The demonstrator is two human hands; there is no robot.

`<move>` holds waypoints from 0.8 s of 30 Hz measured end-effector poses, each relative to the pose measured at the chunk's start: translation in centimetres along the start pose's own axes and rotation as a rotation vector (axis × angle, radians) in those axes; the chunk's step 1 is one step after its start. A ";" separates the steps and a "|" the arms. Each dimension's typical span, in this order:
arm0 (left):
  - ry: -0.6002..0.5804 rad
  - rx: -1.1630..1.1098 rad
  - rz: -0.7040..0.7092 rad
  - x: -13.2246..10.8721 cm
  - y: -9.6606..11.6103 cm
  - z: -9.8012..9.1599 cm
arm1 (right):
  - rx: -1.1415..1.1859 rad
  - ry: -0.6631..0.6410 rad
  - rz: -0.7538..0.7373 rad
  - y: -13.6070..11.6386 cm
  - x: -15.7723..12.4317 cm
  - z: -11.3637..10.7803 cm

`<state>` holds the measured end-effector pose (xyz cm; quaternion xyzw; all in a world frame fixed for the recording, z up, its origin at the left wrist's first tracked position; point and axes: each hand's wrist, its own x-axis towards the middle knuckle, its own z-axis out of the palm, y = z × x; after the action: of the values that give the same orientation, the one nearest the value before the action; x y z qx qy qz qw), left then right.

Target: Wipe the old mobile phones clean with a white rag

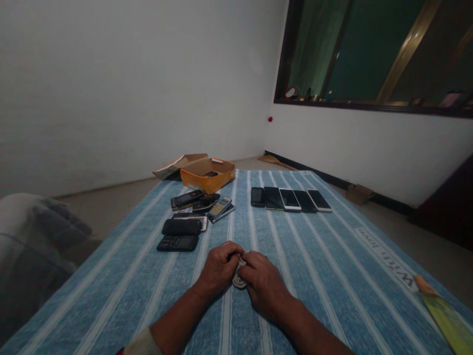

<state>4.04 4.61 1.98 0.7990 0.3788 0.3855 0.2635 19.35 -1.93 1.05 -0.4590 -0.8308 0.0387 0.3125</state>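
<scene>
Requires even pressure from fingers (pixel 253 261) of left hand (pixel 220 266) and right hand (pixel 266 283), closed around small, rounded beige bundle (pixel 240 281), material unclear.

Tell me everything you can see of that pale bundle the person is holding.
The pale bundle is small, beige and roughly rounded, with curved folds on its near side. It looks soft, like cloth or coiled cord; I can't tell which. The left grip and right grip close on it from either side, hiding much of it. It is above the striped blue cloth; whether it rests there is unclear.
</scene>
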 end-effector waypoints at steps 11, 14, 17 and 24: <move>-0.018 0.023 0.001 -0.2 0.1 -0.1 | 0.049 -0.087 0.058 0.8 -0.7 -1.9; -0.021 0.026 0.011 -0.2 0.1 -0.1 | 0.034 -0.082 0.080 0.8 -0.8 -1.9; -0.019 0.022 0.008 -0.2 0.1 -0.1 | 0.008 -0.071 0.083 0.5 -0.7 -1.6; -0.023 0.016 -0.014 -0.3 0.5 -0.2 | 0.089 -0.110 0.052 -0.4 -0.9 -2.0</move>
<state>3.94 4.11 2.30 0.8028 0.3845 0.3712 0.2643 20.51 -3.26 2.32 -0.4632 -0.8320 0.1086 0.2855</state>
